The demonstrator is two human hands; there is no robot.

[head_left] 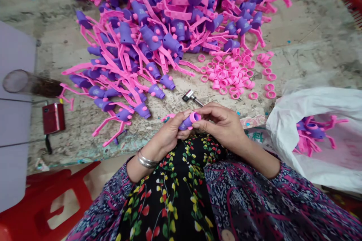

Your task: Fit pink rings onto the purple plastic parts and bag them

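My left hand is closed around a purple plastic piece near the table's front edge. A pink ring sits around the end of this piece, its opening facing up and right. The fingers of my right hand are closed on the pink ring from the right. Past my hands lies a heap of loose pink rings. A large pile of purple and pink pieces spreads over the back and left of the table. Part of a pink arm shows beside my left fingers.
A small metal hammer-like tool lies just beyond my hands. At the left are a clear cup and a dark red box. A white bag with pieces inside stands right. A red stool is lower left.
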